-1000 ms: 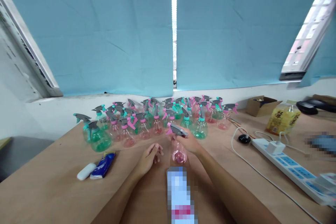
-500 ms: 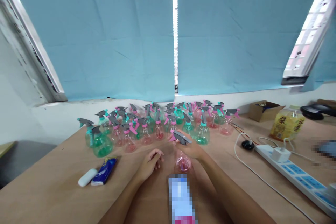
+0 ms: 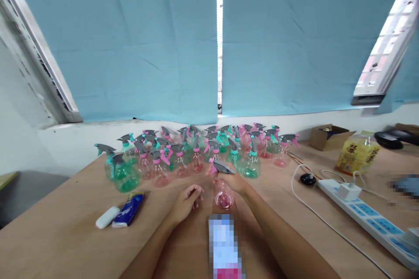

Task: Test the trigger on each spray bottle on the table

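So the right hand has its fingers wrapped round a pink spray bottle just under the sprayer head, around mid-table, between the other spray bottles along the far edge and a phone toward the near edge. Can't tell if its base touches down. Left hand sits nearby, fingers loosely curled, nothing showing in them. Looks like a one-handed bottle-handling step imo; next move calls for a firm grip and avoiding that phone.
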`<state>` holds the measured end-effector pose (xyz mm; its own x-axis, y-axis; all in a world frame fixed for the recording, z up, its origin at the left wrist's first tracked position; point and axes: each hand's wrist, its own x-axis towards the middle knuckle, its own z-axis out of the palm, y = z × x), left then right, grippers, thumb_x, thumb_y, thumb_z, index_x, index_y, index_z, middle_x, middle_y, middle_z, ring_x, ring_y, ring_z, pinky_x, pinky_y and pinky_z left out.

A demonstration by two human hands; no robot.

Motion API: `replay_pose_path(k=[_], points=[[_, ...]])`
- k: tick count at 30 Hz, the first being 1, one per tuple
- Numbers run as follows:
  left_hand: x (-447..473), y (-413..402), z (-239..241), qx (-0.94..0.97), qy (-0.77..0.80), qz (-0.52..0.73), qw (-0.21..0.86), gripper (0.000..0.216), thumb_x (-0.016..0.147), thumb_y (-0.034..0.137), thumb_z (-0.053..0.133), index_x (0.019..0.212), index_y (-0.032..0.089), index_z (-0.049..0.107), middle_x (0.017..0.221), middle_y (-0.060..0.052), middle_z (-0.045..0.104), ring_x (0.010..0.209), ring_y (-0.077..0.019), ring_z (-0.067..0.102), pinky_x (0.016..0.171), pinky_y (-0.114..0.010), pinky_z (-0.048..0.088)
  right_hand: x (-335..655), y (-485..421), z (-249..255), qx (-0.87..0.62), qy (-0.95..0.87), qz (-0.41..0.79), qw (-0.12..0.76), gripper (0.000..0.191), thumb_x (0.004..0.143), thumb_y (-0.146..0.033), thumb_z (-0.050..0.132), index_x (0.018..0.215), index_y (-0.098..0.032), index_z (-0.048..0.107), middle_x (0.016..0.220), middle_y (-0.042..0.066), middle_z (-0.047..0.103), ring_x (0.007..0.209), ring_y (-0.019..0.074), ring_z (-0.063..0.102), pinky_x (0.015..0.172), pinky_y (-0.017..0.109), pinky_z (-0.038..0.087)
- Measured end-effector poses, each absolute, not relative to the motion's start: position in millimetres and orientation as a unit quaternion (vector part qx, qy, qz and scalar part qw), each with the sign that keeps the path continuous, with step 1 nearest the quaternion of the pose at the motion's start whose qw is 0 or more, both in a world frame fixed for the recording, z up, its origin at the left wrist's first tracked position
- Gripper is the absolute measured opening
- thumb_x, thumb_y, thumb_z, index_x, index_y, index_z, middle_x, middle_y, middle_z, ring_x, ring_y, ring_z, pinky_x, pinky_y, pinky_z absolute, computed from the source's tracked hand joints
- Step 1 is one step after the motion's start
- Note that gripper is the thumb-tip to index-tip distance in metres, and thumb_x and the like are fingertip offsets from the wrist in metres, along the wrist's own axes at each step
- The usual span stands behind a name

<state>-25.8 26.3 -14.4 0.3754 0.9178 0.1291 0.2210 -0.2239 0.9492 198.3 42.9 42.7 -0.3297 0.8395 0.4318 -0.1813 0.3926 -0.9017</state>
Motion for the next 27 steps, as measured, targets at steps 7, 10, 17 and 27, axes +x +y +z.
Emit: replay_pose_path(k=[7, 10, 17, 27], points=[[-25.5, 25.4, -13.6, 0.698, 0.411, 0.365, 0.46, 0.038, 0.093, 0.053, 0.049, 0.091, 0.017, 0.061, 0.076, 0.0, 0.063, 0.057, -0.0099, 0.051, 0.052, -0.02, 0.036, 198.1, 44.2, 42.4, -0.248, -0.662, 0.485, 0.515, 0.019, 0.064, -0.016, 0.056, 0.076, -0.022, 0.068, 0.066, -0.001, 0.064, 0.064, 0.0159, 0.06, 0.064, 0.028, 0.049], [-25.4, 24.5, -12.0, 0.701, 0.42, 0.355, 0.455, 0.038, 0.093, 0.053, 0.049, 0.092, 0.017, 0.062, 0.077, 0.0, 0.063, 0.058, -0.0104, 0.051, 0.052, -0.02, 0.036, 197.4, 44.1, 43.7, -0.228, -0.659, 0.493, 0.52, 0.013, 0.064, -0.015, 0.056, 0.071, -0.021, 0.066, 0.069, -0.001, 0.064, 0.064, 0.0153, 0.059, 0.063, 0.027, 0.049], [-25.4, 23.4, -11.0, 0.706, 0.426, 0.345, 0.449, 0.039, 0.093, 0.054, 0.048, 0.091, 0.017, 0.062, 0.077, 0.0, 0.064, 0.059, -0.0109, 0.051, 0.054, -0.02, 0.036, 198.6, 44.9, 42.2, -0.248, -0.67, 0.475, 0.514, 0.027, 0.063, -0.012, 0.055, 0.083, -0.022, 0.071, 0.065, -0.003, 0.065, 0.061, 0.0157, 0.061, 0.063, 0.028, 0.049], [-22.7, 20.9, -8.9, 0.703, 0.428, 0.343, 0.452, 0.041, 0.091, 0.056, 0.051, 0.09, 0.018, 0.064, 0.077, 0.0, 0.065, 0.06, -0.0118, 0.052, 0.057, -0.022, 0.039, 196.9, 44.2, 43.6, -0.255, -0.662, 0.491, 0.506, 0.027, 0.063, -0.014, 0.055, 0.084, -0.022, 0.071, 0.068, -0.002, 0.066, 0.062, 0.0148, 0.059, 0.063, 0.026, 0.047]])
